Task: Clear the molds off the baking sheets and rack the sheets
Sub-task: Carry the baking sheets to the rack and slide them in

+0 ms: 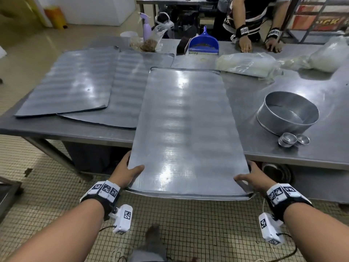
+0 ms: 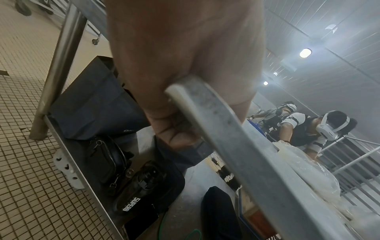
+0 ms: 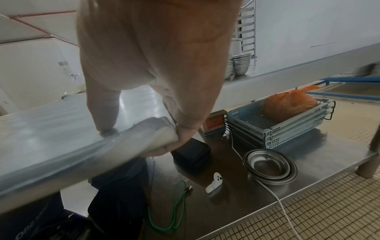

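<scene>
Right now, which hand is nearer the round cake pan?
Right. The right hand grips the sheet's near right corner, on the side where the pan sits; the left hand grips the near left corner, farther away.

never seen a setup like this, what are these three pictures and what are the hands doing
No machine here: a person wears three cameras. The big picture comes from the head, looking down at both arms; the other two come from cameras strapped to each wrist, looking along the fingers. The left hand and right hand each grip a near corner of a bare baking sheet, thumbs on top, its near end sticking out past the steel table. Two more sheets lie flat, overlapping, at the left. At the right sit a round pan and small molds. A blue dustpan and plastic bags lie farther back.
</scene>
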`<state>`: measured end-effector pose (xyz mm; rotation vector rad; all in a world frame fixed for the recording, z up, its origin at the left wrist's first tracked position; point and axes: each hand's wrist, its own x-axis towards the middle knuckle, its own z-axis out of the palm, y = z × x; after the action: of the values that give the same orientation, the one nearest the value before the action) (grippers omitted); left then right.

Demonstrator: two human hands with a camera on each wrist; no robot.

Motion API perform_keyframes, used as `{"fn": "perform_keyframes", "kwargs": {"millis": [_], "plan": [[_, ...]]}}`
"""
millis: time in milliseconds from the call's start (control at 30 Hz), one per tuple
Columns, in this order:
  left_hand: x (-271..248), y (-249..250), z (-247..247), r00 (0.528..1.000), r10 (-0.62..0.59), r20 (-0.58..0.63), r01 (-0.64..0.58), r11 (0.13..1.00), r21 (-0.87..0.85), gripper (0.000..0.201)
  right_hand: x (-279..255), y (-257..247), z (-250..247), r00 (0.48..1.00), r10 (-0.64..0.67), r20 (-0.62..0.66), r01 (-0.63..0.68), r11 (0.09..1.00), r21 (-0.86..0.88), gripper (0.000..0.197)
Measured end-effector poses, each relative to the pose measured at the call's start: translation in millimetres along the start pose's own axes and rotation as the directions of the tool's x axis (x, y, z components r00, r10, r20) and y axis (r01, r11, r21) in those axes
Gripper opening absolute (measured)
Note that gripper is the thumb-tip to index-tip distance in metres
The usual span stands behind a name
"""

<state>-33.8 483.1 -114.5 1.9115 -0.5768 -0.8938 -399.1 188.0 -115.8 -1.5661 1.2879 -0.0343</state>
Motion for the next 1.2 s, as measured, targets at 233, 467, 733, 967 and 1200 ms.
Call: {"fn": "perform_keyframes", "kwargs": {"millis": [233,467,733,967,1200], "plan": [[10.6,19.2,2.2,0.997,-0.062,-0.039,0.060,0.997,-0.054,0.063,18.7,-8.6,3.7,0.990,-0.028,-0.141,0.036,0.998,0.052,0.083],[38.8,15.0,4.4,0.992,-0.095,-0.080,0.081,0.983,-0.164,0.039,31.0,-17.8,15.1,0.961,0.033,-0.276,-0.041,0.999,-0.023,0.063],[35.4,13.6,3.0,0.991,-0.020,-0.135,0.023,1.000,0.019,0.050,15.5,-16.1,16.5,0.965,-0.019,-0.262,0.029,0.999,0.033,0.046],[11.4,-3.4,-3.5,0.992,-0.076,-0.098,0.073,0.997,-0.034,0.044,1.8,15.1,29.3,0.968,-0.046,-0.247,0.073,0.992,0.102,0.022],[8.4,-8.7,-0.3,0.992,-0.063,-0.109,0.060,0.998,-0.029,0.049,2.1,24.7,32.4,0.947,-0.112,-0.301,0.104,0.994,-0.042,0.026]]}}
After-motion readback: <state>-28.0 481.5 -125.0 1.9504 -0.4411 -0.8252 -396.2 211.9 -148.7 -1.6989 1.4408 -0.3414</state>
